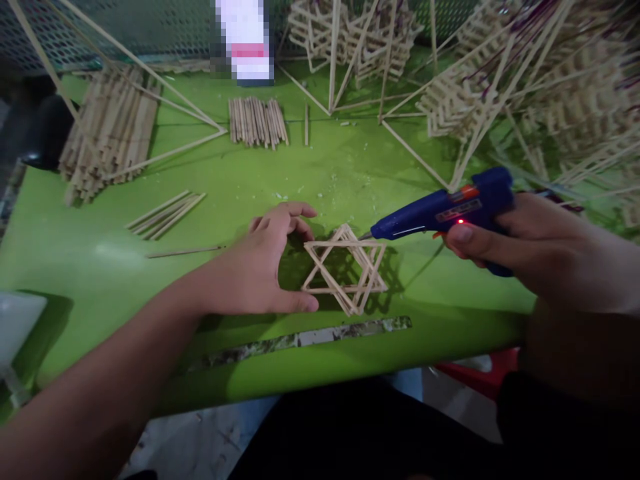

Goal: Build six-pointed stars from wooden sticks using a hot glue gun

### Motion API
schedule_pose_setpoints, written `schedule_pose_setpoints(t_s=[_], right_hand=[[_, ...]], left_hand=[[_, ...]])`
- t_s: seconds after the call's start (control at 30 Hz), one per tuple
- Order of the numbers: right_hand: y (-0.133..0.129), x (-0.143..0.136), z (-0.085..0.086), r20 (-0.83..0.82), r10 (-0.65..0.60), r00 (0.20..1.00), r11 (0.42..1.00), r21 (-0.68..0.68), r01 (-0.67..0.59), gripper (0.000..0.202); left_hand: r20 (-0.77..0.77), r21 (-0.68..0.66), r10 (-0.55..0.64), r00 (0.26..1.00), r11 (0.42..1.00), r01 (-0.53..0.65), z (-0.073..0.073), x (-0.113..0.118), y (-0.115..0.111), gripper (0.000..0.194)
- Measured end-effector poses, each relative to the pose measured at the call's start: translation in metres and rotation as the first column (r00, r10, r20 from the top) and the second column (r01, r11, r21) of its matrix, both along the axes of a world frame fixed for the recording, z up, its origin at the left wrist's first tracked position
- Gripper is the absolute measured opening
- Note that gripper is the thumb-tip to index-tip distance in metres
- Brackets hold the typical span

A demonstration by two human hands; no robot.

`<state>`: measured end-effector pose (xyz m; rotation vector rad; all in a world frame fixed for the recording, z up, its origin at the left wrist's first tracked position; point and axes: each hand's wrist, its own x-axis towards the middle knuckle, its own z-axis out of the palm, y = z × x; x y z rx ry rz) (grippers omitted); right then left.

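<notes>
On the green table stands a six-pointed star frame (369, 267) built of thin wooden sticks in layers. My left hand (265, 267) curves around its left side, thumb and fingers spread apart, the fingertips close to the sticks; whether they touch is hard to tell. Gripped in my right hand (520, 233) is a blue glue gun (435, 212) with an orange trigger and a lit red light. Its metal nozzle meets or nearly meets the star's upper right edge, near the top point.
Bundled sticks (113, 133) lie at the back left, beside a shorter stick pile (257, 122). Several loose sticks (165, 215) rest left of my hand. Finished-looking stick lattices (575, 100) crowd the back right. A stained flat strip (310, 338) lies along the front edge.
</notes>
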<state>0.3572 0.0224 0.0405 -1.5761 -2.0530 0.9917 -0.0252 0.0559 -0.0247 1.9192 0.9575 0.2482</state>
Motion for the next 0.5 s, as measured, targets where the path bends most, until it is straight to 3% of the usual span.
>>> schedule_pose_setpoints(t_s=[0.23, 0.5], right_hand=[[0.0014, -0.0015, 0.0006, -0.022, 0.002, 1.0, 1.0, -0.018, -0.002, 0.067], [0.0046, -0.0018, 0.0036, -0.056, 0.048, 0.997, 0.999, 0.023, -0.047, 0.06]], left_hand=[[0.016, 0.003, 0.002, 1.0, 1.0, -0.002, 0.0012, -0.0002, 0.0003, 0.118], [-0.008, -0.004, -0.009, 1.0, 1.0, 0.009, 0.0016, -0.0009, 0.0014, 0.123]])
